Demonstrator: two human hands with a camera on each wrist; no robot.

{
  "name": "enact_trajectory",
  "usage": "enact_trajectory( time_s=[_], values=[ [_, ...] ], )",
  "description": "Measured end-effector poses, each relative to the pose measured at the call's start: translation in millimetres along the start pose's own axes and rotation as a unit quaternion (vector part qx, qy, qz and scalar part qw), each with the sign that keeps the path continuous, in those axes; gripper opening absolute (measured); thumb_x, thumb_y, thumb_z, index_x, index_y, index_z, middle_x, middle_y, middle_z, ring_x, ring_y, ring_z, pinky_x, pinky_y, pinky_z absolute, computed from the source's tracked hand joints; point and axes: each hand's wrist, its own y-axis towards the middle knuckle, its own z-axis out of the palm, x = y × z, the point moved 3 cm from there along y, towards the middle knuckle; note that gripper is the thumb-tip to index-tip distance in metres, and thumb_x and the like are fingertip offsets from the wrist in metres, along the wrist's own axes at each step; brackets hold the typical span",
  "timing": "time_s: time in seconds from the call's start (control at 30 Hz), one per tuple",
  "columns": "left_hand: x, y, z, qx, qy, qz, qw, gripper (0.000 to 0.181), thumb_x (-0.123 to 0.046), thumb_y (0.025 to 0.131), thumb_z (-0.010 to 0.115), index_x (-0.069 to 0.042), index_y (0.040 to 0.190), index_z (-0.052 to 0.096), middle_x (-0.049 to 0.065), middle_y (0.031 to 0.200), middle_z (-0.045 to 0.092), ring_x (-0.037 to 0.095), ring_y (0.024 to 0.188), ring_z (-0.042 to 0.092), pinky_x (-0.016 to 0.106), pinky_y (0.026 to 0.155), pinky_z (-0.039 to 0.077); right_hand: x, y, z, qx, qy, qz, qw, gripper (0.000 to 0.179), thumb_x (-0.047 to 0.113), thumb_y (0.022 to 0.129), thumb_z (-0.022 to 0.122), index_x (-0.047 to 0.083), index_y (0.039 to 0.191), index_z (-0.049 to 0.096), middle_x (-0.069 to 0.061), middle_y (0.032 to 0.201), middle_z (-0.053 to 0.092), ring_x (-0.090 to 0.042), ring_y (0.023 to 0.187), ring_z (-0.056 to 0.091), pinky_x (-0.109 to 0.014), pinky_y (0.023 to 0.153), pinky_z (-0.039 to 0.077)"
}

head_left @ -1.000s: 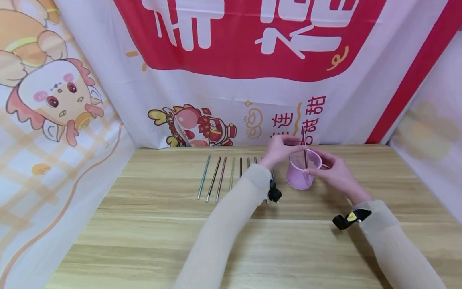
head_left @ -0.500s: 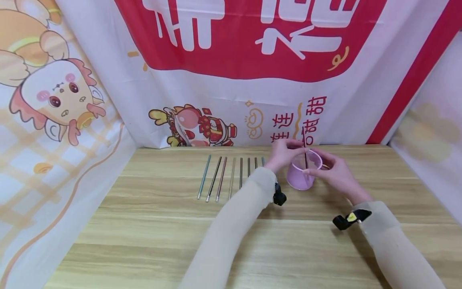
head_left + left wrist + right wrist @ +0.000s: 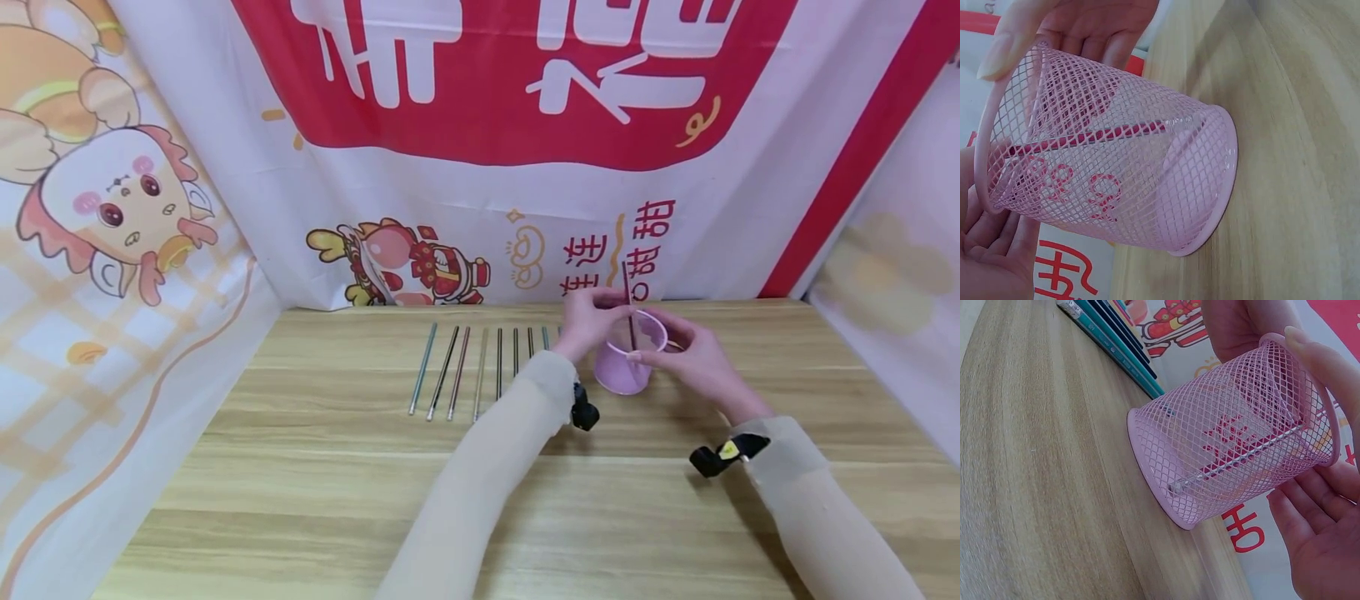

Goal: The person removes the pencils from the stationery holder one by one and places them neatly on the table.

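Observation:
Near the back of the table, a pink mesh pencil cup (image 3: 619, 372) stands upright. My right hand (image 3: 697, 360) grips it from the right at the rim, its thumb along the near side. A dark red pencil (image 3: 628, 282) leans in the cup, its eraser end low by the base, as the left wrist view shows through the mesh of the cup (image 3: 1191, 206). My left hand (image 3: 587, 323) pinches the pencil above the rim with thumb and fingers. The cup hides part of the left hand in the right wrist view.
Left of the cup, several pencils lie in a row, among them a teal pencil (image 3: 422, 368) and a black pencil (image 3: 443, 372). My left arm covers part of the row. A printed cloth (image 3: 480, 179) hangs behind the wooden table (image 3: 300, 500).
My left hand has shifted slightly right with the pencil, whose tip now leans a little further left. More of the pencil row shows. The right hand and cup stay nearly still.

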Motion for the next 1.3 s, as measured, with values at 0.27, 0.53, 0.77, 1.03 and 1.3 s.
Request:
enact_trajectory(
  time_s=[0.27, 0.53, 0.77, 1.03, 1.3],
  values=[
    [1.4, 1.6, -4.5, -0.021, -0.019, -0.006, 0.9996, 0.023, -0.019, 0.088, 0.083, -0.012, 0.11, 0.078, -0.009, 0.094, 0.074, 0.001, 0.085, 0.065, 0.016, 0.079, 0.055, -0.5, 0.5, 0.1, -0.003, -0.008, -0.001, 1.0, 0.082, 0.034, 0.087, 0.084, 0.016, 0.156, 0.043, -0.009, 0.153, 0.048, -0.028, 0.134, 0.049, -0.032, 0.107, 0.047],
    [2.1, 0.3, -9.4, -0.031, -0.045, -0.014, 0.9984, 0.023, -0.017, 0.087, 0.084, -0.012, 0.108, 0.078, -0.01, 0.091, 0.073, 0.002, 0.083, 0.066, 0.016, 0.077, 0.056, -1.0, 0.3, 1.4, 0.001, 0.004, -0.001, 1.0, 0.083, 0.033, 0.086, 0.085, 0.014, 0.155, 0.043, -0.011, 0.151, 0.05, -0.029, 0.133, 0.05, -0.026, 0.104, 0.048],
    [-2.0, 5.1, -16.6, -0.05, -0.081, 0.001, 0.9955, 0.024, -0.011, 0.087, 0.082, -0.007, 0.109, 0.076, -0.004, 0.091, 0.074, 0.005, 0.082, 0.068, 0.018, 0.074, 0.058, 0.3, -1.2, 1.0, 0.004, 0.025, -0.019, 0.9995, 0.086, 0.03, 0.086, 0.085, 0.01, 0.157, 0.04, -0.017, 0.151, 0.049, -0.036, 0.134, 0.049, -0.012, 0.096, 0.047],
    [-17.8, 6.2, -27.1, -0.06, -0.166, 0.019, 0.984, 0.023, -0.001, 0.087, 0.08, 0.002, 0.109, 0.074, 0.006, 0.091, 0.075, 0.016, 0.08, 0.072, 0.026, 0.075, 0.062, -0.8, -0.5, -0.2, 0.004, 0.014, -0.009, 0.9998, 0.086, 0.033, 0.087, 0.085, 0.012, 0.157, 0.04, -0.015, 0.152, 0.048, -0.034, 0.135, 0.048, -0.012, 0.096, 0.047],
    [-34.3, -2.8, -49.6, -0.066, -0.178, 0.04, 0.9809, 0.023, -0.005, 0.088, 0.08, 0.001, 0.11, 0.074, 0.005, 0.093, 0.075, 0.016, 0.082, 0.073, 0.028, 0.076, 0.062, -0.4, -1.2, -0.4, 0.009, 0.019, -0.005, 0.9998, 0.087, 0.033, 0.087, 0.084, 0.012, 0.158, 0.038, -0.016, 0.151, 0.048, -0.035, 0.135, 0.048, -0.013, 0.097, 0.047]
  ],
)
